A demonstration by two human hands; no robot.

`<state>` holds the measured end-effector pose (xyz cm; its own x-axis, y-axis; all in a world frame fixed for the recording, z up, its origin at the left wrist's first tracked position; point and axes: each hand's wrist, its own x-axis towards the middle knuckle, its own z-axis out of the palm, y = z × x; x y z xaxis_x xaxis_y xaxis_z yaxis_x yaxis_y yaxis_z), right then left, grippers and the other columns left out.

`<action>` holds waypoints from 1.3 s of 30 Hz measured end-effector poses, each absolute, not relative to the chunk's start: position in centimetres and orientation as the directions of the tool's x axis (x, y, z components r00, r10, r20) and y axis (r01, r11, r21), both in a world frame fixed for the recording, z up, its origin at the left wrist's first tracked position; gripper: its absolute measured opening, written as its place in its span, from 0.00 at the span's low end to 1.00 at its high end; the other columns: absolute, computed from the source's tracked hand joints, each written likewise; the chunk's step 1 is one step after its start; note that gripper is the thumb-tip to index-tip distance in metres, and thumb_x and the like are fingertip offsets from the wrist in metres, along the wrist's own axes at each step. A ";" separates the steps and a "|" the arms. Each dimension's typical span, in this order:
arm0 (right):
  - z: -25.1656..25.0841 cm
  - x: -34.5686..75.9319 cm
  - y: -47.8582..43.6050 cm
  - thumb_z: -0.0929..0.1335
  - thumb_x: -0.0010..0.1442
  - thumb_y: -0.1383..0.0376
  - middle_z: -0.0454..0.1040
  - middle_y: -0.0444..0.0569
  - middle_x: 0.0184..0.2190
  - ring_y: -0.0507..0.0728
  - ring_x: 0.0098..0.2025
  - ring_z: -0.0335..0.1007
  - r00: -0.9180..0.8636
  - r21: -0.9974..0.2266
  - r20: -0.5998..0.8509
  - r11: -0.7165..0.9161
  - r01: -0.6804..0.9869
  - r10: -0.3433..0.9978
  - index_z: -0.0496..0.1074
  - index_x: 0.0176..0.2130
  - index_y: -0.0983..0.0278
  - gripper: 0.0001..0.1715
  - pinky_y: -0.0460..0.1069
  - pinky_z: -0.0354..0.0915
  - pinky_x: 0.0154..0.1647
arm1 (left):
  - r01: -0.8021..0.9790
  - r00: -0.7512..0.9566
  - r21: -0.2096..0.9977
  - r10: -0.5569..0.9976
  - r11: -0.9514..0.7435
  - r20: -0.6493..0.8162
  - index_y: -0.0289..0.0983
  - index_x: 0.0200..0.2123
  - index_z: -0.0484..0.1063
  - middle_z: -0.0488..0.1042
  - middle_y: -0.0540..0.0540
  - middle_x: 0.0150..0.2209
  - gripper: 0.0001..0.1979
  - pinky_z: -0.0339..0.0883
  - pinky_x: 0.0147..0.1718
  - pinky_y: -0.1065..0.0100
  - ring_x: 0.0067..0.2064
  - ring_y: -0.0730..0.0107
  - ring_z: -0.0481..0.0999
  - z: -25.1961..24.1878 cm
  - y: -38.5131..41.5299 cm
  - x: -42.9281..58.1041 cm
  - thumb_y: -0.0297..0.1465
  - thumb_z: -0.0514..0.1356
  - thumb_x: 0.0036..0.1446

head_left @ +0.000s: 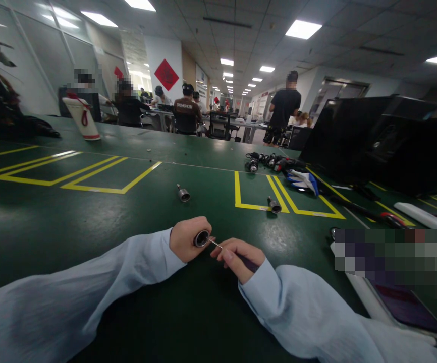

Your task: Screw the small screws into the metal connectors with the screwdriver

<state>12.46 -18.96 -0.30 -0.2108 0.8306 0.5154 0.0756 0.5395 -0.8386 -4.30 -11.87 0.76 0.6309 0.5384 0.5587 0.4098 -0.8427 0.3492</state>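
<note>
My left hand (184, 239) is closed around a round, hollow metal part (202, 239), its dark open end facing me. My right hand (239, 257) grips a thin screwdriver (248, 263) with a dark handle. The slim shaft points left, its tip at the rim or mouth of the metal part; whether it reaches inside I cannot tell. Beyond my hands lie two similar cup-shaped metal parts with short stems: one metal part (183, 193) at centre, another metal part (274, 204) on a yellow tape line at right.
Yellow tape outlines mark the green table (146, 212). Dark fittings with cables (267, 161) and a blue-white glove (302, 181) lie at back right. A phone-like device (407, 305) rests near my right sleeve. Behind stand a white cup (82, 118) and black monitors (354, 131). Several people occupy the background.
</note>
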 end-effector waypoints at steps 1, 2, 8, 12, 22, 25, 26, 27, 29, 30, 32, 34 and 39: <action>-0.3 12.4 -19.0 0.62 0.56 0.63 0.74 0.49 0.29 0.51 0.29 0.67 -0.211 -0.817 0.538 0.567 0.107 0.816 0.69 0.27 0.65 0.11 0.46 0.65 0.31 | 0.409 0.636 0.340 0.532 -0.847 0.559 0.35 0.23 0.60 0.62 0.51 0.22 0.08 0.55 0.21 0.74 0.23 0.77 0.61 0.7 -11.8 -4.3 0.31 0.53 0.52; -0.4 12.3 -18.9 0.62 0.56 0.64 0.74 0.49 0.29 0.51 0.30 0.68 -0.215 -0.796 0.560 0.591 0.127 0.800 0.69 0.27 0.65 0.11 0.47 0.65 0.33 | 0.411 0.639 0.331 0.527 -0.850 0.560 0.35 0.23 0.60 0.63 0.50 0.22 0.08 0.55 0.21 0.74 0.23 0.77 0.61 0.6 -11.8 -4.3 0.31 0.53 0.52; -0.2 12.3 -18.9 0.61 0.56 0.66 0.74 0.49 0.28 0.51 0.32 0.69 -0.255 -0.741 0.607 0.652 0.161 0.753 0.69 0.27 0.65 0.10 0.47 0.64 0.36 | 0.447 0.636 0.306 0.539 -0.841 0.553 0.35 0.23 0.61 0.63 0.50 0.22 0.07 0.56 0.21 0.75 0.23 0.77 0.62 0.5 -11.8 -4.3 0.31 0.53 0.51; 0.2 12.4 -19.3 0.61 0.56 0.65 0.74 0.48 0.27 0.51 0.30 0.69 -0.275 -0.771 0.579 0.625 0.121 0.767 0.69 0.26 0.65 0.11 0.46 0.64 0.34 | 0.470 0.602 0.364 0.594 -0.804 0.534 0.35 0.23 0.60 0.63 0.52 0.22 0.07 0.56 0.21 0.75 0.22 0.78 0.62 0.9 -12.1 -4.2 0.32 0.55 0.49; 0.5 12.9 -19.9 0.61 0.57 0.63 0.73 0.47 0.24 0.50 0.27 0.69 -0.157 -0.820 0.513 0.536 0.201 0.844 0.71 0.30 0.65 0.13 0.46 0.63 0.29 | 0.259 0.693 0.474 0.504 -0.842 0.515 0.34 0.23 0.63 0.65 0.49 0.24 0.09 0.59 0.23 0.73 0.25 0.75 0.64 1.3 -11.9 -4.3 0.34 0.58 0.46; 0.7 13.0 -20.0 0.60 0.56 0.65 0.72 0.46 0.22 0.50 0.26 0.67 -0.193 -0.709 0.606 0.634 0.308 0.772 0.71 0.26 0.65 0.14 0.46 0.62 0.29 | 0.203 0.722 0.470 0.455 -0.859 0.521 0.33 0.26 0.66 0.68 0.46 0.26 0.08 0.61 0.26 0.72 0.28 0.73 0.66 1.2 -11.8 -4.3 0.34 0.58 0.46; 0.7 12.9 -20.0 0.60 0.56 0.66 0.72 0.46 0.22 0.50 0.26 0.66 -0.201 -0.665 0.642 0.668 0.335 0.740 0.71 0.25 0.65 0.13 0.46 0.61 0.29 | 0.207 0.729 0.471 0.457 -0.857 0.509 0.33 0.27 0.67 0.68 0.46 0.26 0.08 0.61 0.25 0.73 0.27 0.74 0.66 1.1 -11.8 -4.3 0.33 0.58 0.46; 0.8 12.9 -20.1 0.60 0.55 0.67 0.72 0.47 0.22 0.50 0.25 0.66 -0.208 -0.618 0.676 0.698 0.362 0.706 0.70 0.25 0.65 0.12 0.46 0.61 0.28 | 0.216 0.737 0.473 0.461 -0.854 0.495 0.33 0.27 0.67 0.68 0.47 0.25 0.07 0.60 0.24 0.73 0.26 0.74 0.66 1.1 -11.8 -4.3 0.32 0.57 0.47; 1.1 12.8 -20.2 0.60 0.55 0.68 0.71 0.47 0.21 0.51 0.25 0.65 -0.240 -0.528 0.719 0.738 0.421 0.652 0.69 0.25 0.65 0.11 0.47 0.61 0.28 | 0.233 0.752 0.474 0.466 -0.849 0.466 0.34 0.25 0.65 0.67 0.48 0.23 0.06 0.59 0.22 0.75 0.24 0.76 0.65 0.9 -11.9 -4.4 0.31 0.56 0.47; 1.2 12.8 -20.2 0.60 0.55 0.69 0.71 0.48 0.22 0.51 0.25 0.65 -0.265 -0.488 0.727 0.749 0.448 0.633 0.69 0.26 0.66 0.11 0.47 0.61 0.28 | 0.240 0.760 0.472 0.467 -0.848 0.452 0.34 0.24 0.64 0.67 0.49 0.22 0.06 0.58 0.22 0.75 0.23 0.77 0.65 0.8 -11.9 -4.4 0.31 0.56 0.47; 1.5 12.6 -20.4 0.60 0.54 0.70 0.71 0.49 0.22 0.51 0.25 0.65 -0.321 -0.426 0.727 0.765 0.483 0.607 0.69 0.26 0.67 0.10 0.48 0.61 0.28 | 0.250 0.776 0.464 0.462 -0.850 0.429 0.35 0.22 0.63 0.66 0.50 0.20 0.07 0.57 0.20 0.76 0.22 0.78 0.64 0.8 -11.9 -4.5 0.33 0.56 0.47; 1.7 12.3 -20.3 0.61 0.54 0.70 0.72 0.49 0.21 0.51 0.25 0.65 -0.362 -0.392 0.723 0.781 0.486 0.588 0.69 0.25 0.67 0.10 0.47 0.61 0.28 | 0.254 0.794 0.442 0.446 -0.860 0.412 0.35 0.21 0.63 0.66 0.51 0.18 0.09 0.56 0.19 0.76 0.20 0.78 0.63 0.7 -11.9 -4.5 0.34 0.56 0.46; 0.8 11.8 -19.5 0.60 0.56 0.67 0.70 0.47 0.17 0.50 0.22 0.64 -0.196 -0.564 0.714 0.718 0.408 0.672 0.69 0.20 0.66 0.16 0.47 0.60 0.25 | 0.236 0.824 0.391 0.397 -0.890 0.405 0.35 0.22 0.64 0.67 0.51 0.18 0.06 0.57 0.19 0.77 0.21 0.78 0.64 0.5 -11.8 -4.6 0.31 0.55 0.45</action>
<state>11.79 -19.49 0.82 -0.1961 0.6720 0.7141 0.4085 0.7180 -0.5635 -4.63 -11.77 0.51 0.8239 0.3965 0.4048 0.2361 -0.8896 0.3910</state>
